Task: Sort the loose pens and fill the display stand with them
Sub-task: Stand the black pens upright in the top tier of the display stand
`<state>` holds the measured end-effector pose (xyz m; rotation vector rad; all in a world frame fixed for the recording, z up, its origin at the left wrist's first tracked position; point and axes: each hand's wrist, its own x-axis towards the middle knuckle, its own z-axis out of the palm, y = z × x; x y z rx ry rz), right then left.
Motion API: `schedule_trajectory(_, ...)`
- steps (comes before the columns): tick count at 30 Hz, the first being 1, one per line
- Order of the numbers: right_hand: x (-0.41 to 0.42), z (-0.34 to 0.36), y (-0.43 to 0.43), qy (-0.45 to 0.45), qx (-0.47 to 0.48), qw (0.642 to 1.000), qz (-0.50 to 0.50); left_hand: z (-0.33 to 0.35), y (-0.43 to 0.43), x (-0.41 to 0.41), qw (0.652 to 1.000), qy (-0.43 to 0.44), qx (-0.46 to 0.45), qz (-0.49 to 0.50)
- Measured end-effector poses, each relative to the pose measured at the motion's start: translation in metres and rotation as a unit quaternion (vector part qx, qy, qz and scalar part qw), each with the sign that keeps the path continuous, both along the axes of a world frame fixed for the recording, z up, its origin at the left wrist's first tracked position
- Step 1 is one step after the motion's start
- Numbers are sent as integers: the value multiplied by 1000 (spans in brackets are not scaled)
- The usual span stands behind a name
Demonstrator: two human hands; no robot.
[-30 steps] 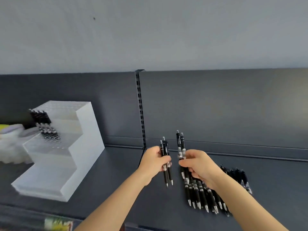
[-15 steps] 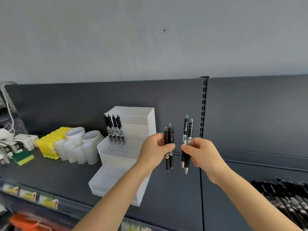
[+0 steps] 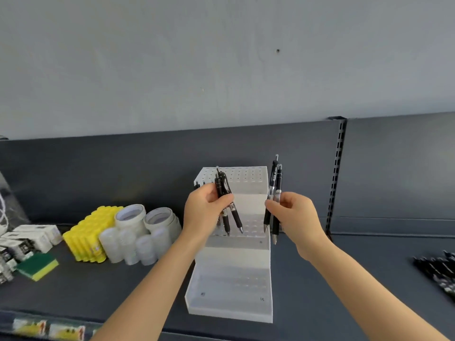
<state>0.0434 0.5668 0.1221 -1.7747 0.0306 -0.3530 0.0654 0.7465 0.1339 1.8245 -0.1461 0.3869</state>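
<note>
Since half a second ago the display stand (image 3: 231,289) has come from left of the hands to directly behind them, and the loose pens (image 3: 437,270) have slid out to the far right edge of the view. The left-hand pens (image 3: 224,193), upright before, now lean.

Nearest, left of the stand's foot, a label strip (image 3: 49,329) runs along the front edge of the shelf (image 3: 103,289); its print is too blurred to read. The white stepped stand sits on the shelf with its lowest step towards the viewer.

Above the middle steps, the left hand (image 3: 204,214) grips a few black pens between thumb and curled fingers. Their long axes are tilted, clicker ends up and to the left, tips down and to the right over the holes of the second tier. Just off the stand's right edge, the right hand (image 3: 296,217) pinches the right-hand pens (image 3: 275,185), two of them, nearly vertical and tips down. One barrel carries white lettering too small to read.

Left of the stand lie a green and yellow sponge (image 3: 37,265), a yellow block of tubes (image 3: 87,236), tape rolls (image 3: 145,217) and white boxes (image 3: 30,238) with unreadable print.

Behind the left hand, dark pen ends (image 3: 197,186) show at the left of the stand's top tier. To the right of the stand, farther back, a slotted upright (image 3: 336,178) stands against the shelf's back panel.
</note>
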Motion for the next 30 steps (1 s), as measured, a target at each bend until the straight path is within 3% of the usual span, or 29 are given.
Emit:
schedule_trajectory(6,23,5,6,-28,-36,999,5,-3,-2,18,997,-48,41,46)
schedule_trajectory(16,57,1,2,-49,-48,997,28,-17,-11,42,967,-110,194,125)
schedule_trajectory(26,73,-3,24,-24,-86,995,52,-15,-1,44,976,-113,147,111)
schedule_trajectory(30,71,2,42,-30,-114,990,75,-12,11,43,984,-108,126,56)
